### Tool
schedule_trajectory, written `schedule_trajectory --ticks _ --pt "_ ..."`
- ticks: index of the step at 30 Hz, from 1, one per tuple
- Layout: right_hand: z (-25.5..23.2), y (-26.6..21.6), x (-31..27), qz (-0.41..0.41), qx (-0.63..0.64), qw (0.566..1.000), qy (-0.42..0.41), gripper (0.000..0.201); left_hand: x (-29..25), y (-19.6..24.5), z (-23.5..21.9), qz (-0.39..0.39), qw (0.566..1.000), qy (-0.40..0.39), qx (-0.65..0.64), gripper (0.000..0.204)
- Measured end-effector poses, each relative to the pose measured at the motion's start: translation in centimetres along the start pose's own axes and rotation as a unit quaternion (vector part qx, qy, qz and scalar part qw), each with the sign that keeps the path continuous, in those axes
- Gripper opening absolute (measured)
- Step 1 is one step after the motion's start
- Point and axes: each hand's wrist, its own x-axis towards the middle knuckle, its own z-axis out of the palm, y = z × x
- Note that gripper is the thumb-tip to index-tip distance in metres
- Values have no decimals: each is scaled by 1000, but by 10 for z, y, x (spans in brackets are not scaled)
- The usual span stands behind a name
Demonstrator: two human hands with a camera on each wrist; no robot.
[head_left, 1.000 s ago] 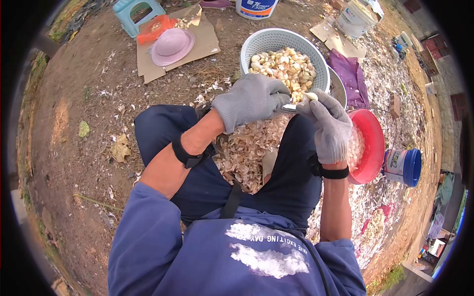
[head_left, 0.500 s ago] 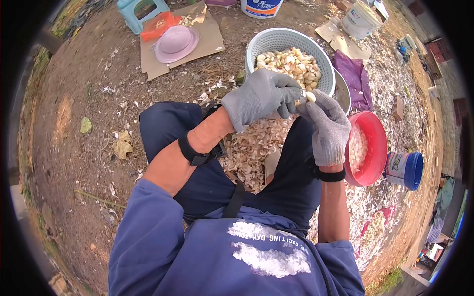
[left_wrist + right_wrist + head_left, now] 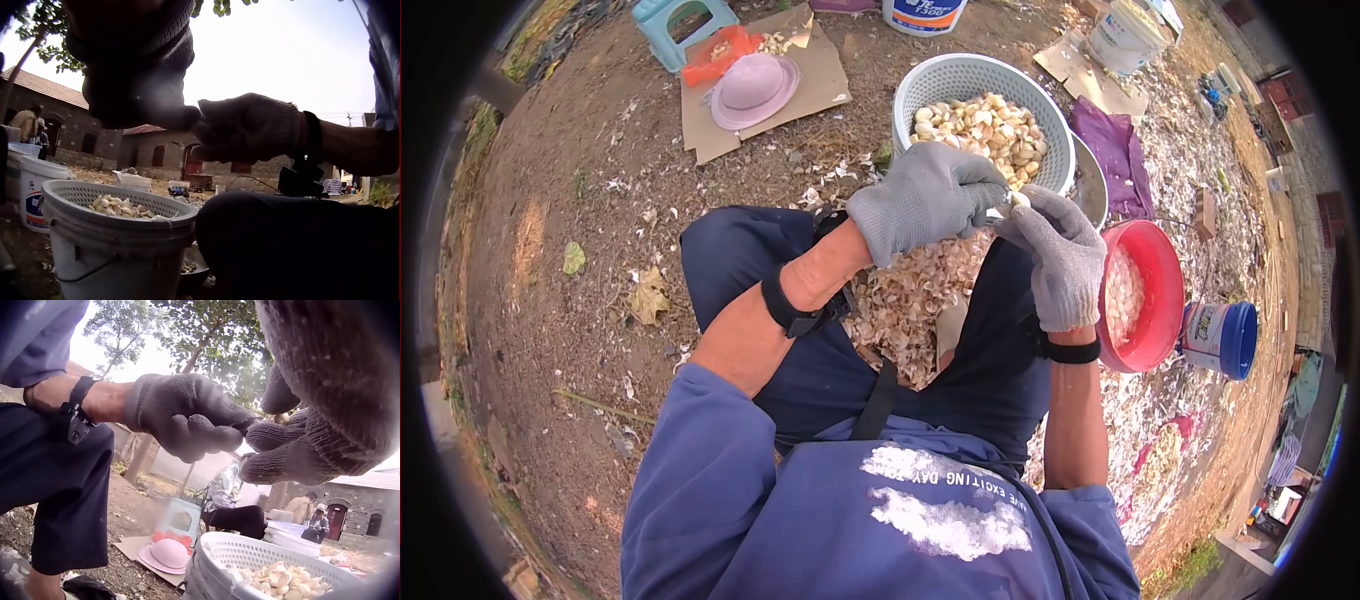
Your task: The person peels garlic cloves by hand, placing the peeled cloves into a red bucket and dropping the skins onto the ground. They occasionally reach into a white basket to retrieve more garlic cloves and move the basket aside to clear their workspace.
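Location: outdoor yard (image 3: pixel 610 290), probably rural, the distance being dim; indicators: bare soil (image 3: pixel 515 330), leafy tree (image 3: pixel 203 347), low building (image 3: pixel 103 142) with tiled roof (image 3: pixel 47 87), open sky (image 3: pixel 281 50)

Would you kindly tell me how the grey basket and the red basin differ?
The grey basket is pierced with small holes; the red basin shows a plain wall. The grey basket holds yellowish-tan cloves, while the red basin holds paler, pinkish-white pieces. Both are round, open-topped and partly filled.
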Motion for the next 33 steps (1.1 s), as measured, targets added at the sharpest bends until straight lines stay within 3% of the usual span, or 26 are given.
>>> schedule_trajectory --ticks 7,14,22,25,33 --pt "-12 7 5 81 156 980 -93 30 2 -3 -1 -7 994 -33 -102 26" --pt "-9 2 0 116 208 967 -96 30 0 -4 -3 24 995 -40 -86 26" --pt "-17 -17 5 117 -3 987 -110 41 3 -7 -2 43 997 -21 68 24" --pt "-16 -15 4 120 -2 987 -110 40 4 -12 -1 103 979 -10 178 25" --pt "-17 -7 3 118 10 989 -85 38 2 -11 -3 142 935 10 325 30"
